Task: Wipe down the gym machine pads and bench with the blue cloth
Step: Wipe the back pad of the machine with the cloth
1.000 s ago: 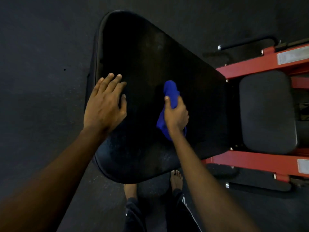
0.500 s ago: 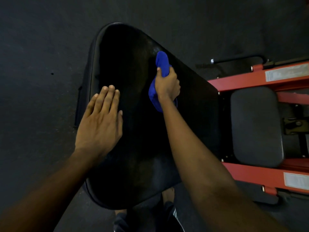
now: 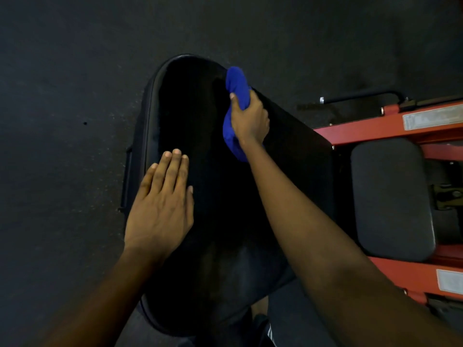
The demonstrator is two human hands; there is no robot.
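Note:
A large black back pad (image 3: 213,151) of a red-framed gym machine fills the middle of the view. My right hand (image 3: 249,120) grips a bunched blue cloth (image 3: 235,82) and holds it against the pad's far right edge, near its rounded top. My left hand (image 3: 162,199) lies flat on the pad's left side, fingers straight and together. A smaller black seat pad (image 3: 390,199) sits to the right, between the red frame rails.
The red frame (image 3: 375,128) runs along the right, with white labels on both rails and a black handle bar (image 3: 360,96) behind it. Dark rubber flooring (image 3: 62,96) surrounds the machine. My legs show below the pad's near edge.
My right hand has pushed the blue cloth from the pad's middle up towards its far right edge. My left hand has stayed flat on the pad's left side.

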